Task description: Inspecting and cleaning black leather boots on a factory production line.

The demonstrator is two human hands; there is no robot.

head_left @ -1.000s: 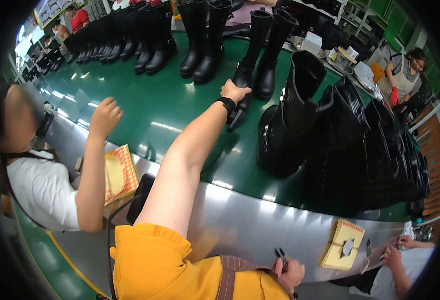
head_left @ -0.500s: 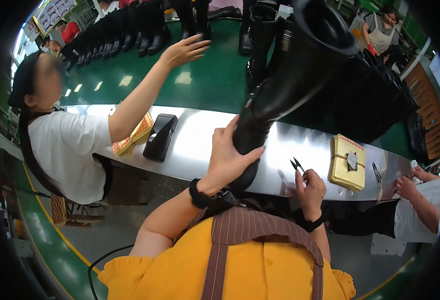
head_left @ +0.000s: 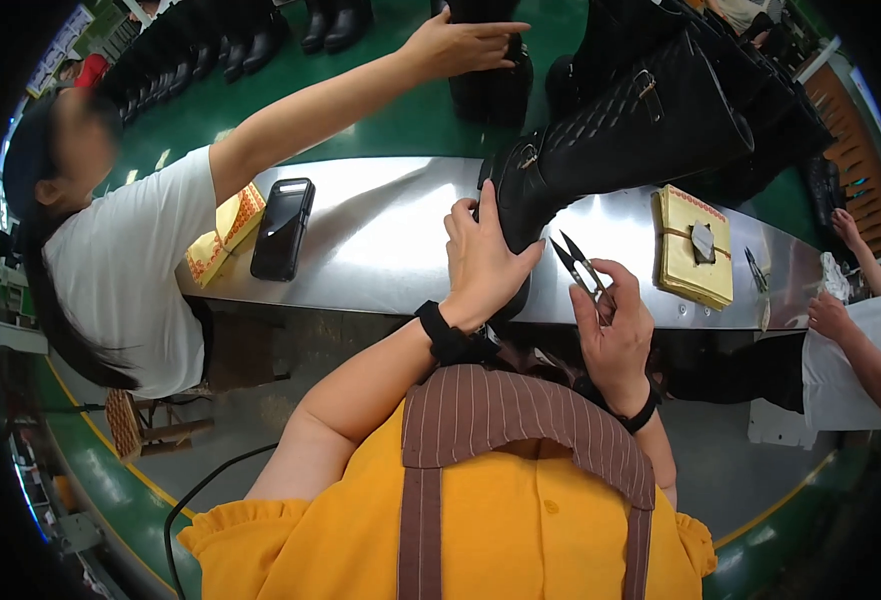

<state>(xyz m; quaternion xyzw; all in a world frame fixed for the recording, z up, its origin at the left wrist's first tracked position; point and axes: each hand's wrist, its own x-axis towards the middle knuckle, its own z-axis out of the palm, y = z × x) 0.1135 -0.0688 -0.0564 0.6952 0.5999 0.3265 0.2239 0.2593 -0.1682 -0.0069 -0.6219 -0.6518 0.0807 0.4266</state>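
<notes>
My left hand [head_left: 488, 252] grips the foot part of a tall black boot [head_left: 625, 150]. The boot lies tilted over the metal counter, its shaft pointing to the upper right. Quilted stitching and buckled straps show on its side. In my right hand [head_left: 615, 338] is a pair of thread snips [head_left: 580, 268], fingers around the handles. The snips' dark blades point up and left, just right of my left thumb and apart from the boot. The boot's toe is partly hidden behind my left hand.
On the metal counter [head_left: 370, 240] lie a black phone-like device [head_left: 282, 230], yellow paper stacks to the left [head_left: 222, 238] and right [head_left: 688, 275], and other snips [head_left: 756, 270]. A co-worker's arm [head_left: 310, 110] reaches across from the left. Several black boots [head_left: 235, 40] stand on the green surface.
The boot has turned, so its buckled, quilted side now shows and its shaft leans further right. My right hand has brought the snips up nearer to it. The co-worker's arm reaches further right.
</notes>
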